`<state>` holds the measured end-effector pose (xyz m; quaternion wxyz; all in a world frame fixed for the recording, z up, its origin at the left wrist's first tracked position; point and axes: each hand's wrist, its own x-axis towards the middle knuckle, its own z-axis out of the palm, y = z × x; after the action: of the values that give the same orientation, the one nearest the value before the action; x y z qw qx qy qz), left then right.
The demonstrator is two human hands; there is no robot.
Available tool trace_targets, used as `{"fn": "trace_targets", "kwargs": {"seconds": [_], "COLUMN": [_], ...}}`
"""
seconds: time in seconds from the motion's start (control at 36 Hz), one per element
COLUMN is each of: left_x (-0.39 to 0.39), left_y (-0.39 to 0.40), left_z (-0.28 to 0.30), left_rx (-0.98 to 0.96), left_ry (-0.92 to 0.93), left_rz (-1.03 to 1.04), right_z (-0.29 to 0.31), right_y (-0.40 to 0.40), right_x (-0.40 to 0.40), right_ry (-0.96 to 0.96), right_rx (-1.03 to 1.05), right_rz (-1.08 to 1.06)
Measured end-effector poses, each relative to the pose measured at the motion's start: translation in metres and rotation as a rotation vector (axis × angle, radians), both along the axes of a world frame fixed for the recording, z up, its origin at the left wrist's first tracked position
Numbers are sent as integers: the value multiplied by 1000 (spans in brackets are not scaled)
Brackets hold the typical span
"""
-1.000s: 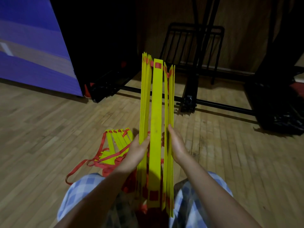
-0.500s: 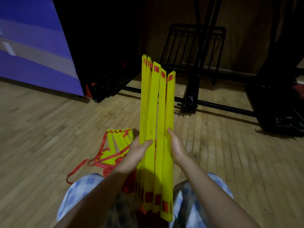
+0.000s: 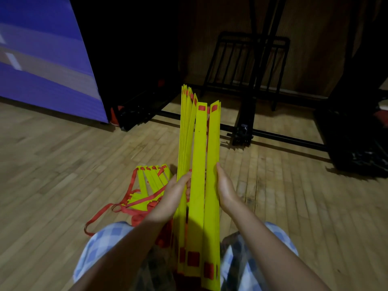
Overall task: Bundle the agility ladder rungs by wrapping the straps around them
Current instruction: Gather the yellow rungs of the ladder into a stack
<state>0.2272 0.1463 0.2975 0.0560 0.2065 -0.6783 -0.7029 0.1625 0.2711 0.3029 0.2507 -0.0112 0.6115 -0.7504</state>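
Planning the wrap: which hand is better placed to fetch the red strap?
Left hand: the loose red strap lies on its side; the right hand steadies the yellow rungs.

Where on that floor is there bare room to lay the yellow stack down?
Bare wooden floor lies right of the right hand, short of the black frame. The far left is bare too. Beside the left hand, loose rungs and red straps crowd it.

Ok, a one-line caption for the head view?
Both hands, left hand and right hand, square up yellow ladder rungs above a wooden floor.
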Motion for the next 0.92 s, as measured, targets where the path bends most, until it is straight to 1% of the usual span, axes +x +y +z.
{"fn": "trace_targets", "kwargs": {"seconds": [0.06,0.14,0.19,0.28,0.42,0.47,0.53,0.61,0.67,0.75,0.92], "left_x": [0,-1,-1,2,35,25,14,8,6,4,0], "left_y": [-3,-7,-7,0,22,14,9,5,2,0,-1], "left_z": [0,-2,-2,4,60,39,22,8,5,5,-1], "left_rx": [1,105,122,99,127,134,82,10,-12,-19,-13], "left_ry": [-17,-19,-30,-13,107,120,107,104,124,163,186], "left_rz": [-7,-5,24,59,26,67,123,178,178,176,243], "right_z": [-1,0,-8,-9,-7,8,-4,-3,-4,-4,-4], "right_y": [1,0,1,-1,0,0,1,-4,-6,-7,-7], "right_x": [2,3,-3,-4,-2,7,1,2,2,3,5], "right_ry": [-4,-6,14,3,-29,-36,-33,24,67,78,99], "right_rx": [-34,-57,-34,-30,-41,-51,-38,29,50,62,112], "right_rz": [-14,-17,-6,10,31,33,41,-4,-33,1,64]}}
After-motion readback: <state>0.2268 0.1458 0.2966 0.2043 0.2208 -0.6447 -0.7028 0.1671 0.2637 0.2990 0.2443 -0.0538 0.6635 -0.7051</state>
